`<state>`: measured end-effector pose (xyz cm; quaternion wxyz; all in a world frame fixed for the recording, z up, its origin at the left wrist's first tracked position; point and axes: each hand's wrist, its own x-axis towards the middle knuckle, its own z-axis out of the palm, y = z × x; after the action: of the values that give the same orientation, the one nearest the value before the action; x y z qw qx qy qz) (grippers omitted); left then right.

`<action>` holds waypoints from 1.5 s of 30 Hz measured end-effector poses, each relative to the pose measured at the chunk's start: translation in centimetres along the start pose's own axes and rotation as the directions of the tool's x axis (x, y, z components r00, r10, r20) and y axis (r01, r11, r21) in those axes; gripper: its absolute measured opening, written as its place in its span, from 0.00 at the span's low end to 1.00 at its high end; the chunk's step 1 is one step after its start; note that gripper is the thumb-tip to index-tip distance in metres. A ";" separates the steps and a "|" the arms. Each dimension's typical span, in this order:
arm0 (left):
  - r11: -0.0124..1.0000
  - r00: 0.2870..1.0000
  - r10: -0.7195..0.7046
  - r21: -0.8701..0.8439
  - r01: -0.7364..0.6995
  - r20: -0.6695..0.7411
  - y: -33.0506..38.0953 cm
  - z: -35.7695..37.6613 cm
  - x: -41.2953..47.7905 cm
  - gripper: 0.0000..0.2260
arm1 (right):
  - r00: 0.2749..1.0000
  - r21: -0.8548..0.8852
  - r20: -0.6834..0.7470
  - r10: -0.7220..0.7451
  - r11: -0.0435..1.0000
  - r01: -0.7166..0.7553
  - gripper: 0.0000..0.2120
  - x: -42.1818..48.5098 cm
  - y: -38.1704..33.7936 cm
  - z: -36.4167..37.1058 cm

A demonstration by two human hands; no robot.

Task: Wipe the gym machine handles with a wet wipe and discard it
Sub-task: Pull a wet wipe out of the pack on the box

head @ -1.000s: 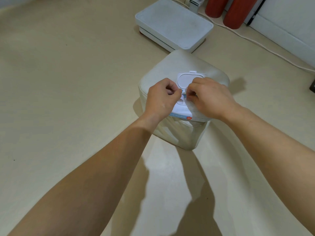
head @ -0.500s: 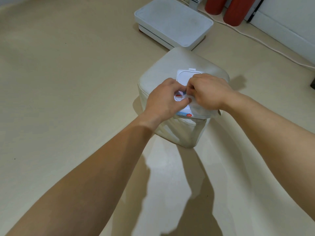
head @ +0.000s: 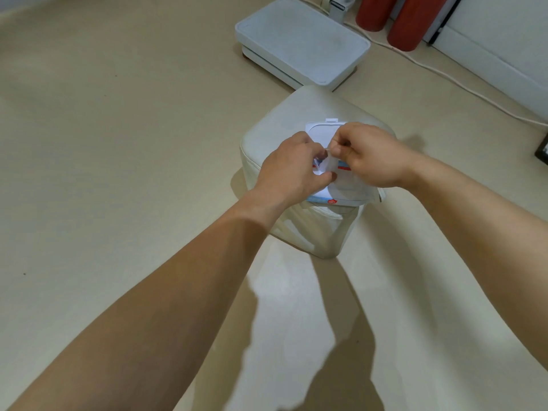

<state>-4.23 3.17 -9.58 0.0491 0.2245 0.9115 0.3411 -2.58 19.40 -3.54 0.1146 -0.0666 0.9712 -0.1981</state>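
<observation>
A wet wipe pack lies on the padded stool. The left hand grips its left side and the right hand pinches a wet wipe over it. Behind the stool sits a flat platform; two cylinders stand far right.

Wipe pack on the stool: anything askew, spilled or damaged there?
Nothing stands out. The wipe pack lies flat on the stool, lid flipped open; the left hand grips it at the opening and the right hand pinches a wipe.

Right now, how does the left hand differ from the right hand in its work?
The left hand holds the wipes pack steady on the stool; the right hand pinches a wet wipe at its opening. The right hand covers part of the open lid; the left hand lies beside it. Both have curled fingers.
</observation>
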 end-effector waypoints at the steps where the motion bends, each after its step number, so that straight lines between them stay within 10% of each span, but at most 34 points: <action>1: 1.000 1.000 0.003 0.016 -0.003 -0.008 0.1 0.0 0.0 0.11 | 1.000 0.017 -0.029 -0.008 1.000 0.009 0.07 -0.1 0.0 -0.2; 20: 0.996 0.996 -0.011 0.092 0.019 -0.087 1.5 -0.1 0.5 0.15 | 0.987 0.322 -0.115 0.114 0.944 -0.072 0.08 -0.5 0.2 -1.0; 28: 0.996 0.996 -0.044 0.080 0.051 -0.082 1.6 0.1 0.3 0.16 | 0.953 0.667 -0.223 0.205 0.745 -0.004 0.13 -0.6 -0.7 -2.5; 38: 0.989 0.990 -0.053 -0.141 0.035 -0.127 1.0 -0.3 -0.9 0.18 | 0.884 0.989 -0.066 0.462 -0.089 0.120 0.03 -5.7 1.0 -0.9; 41: 0.988 0.981 0.144 0.071 -0.136 -0.128 0.4 0.3 -1.1 0.13 | 0.887 1.000 0.022 0.462 -0.002 -0.024 0.07 -6.6 1.6 -0.6; 45: 0.965 0.971 0.215 0.174 -0.194 -0.108 0.0 1.5 -1.3 0.16 | 0.933 0.796 -0.009 0.360 0.567 -0.211 0.12 -6.7 1.6 0.6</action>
<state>-2.69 3.49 -10.78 -0.0624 0.2989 0.9094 0.2825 3.96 21.77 -3.42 0.0794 0.1654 0.7900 -0.5850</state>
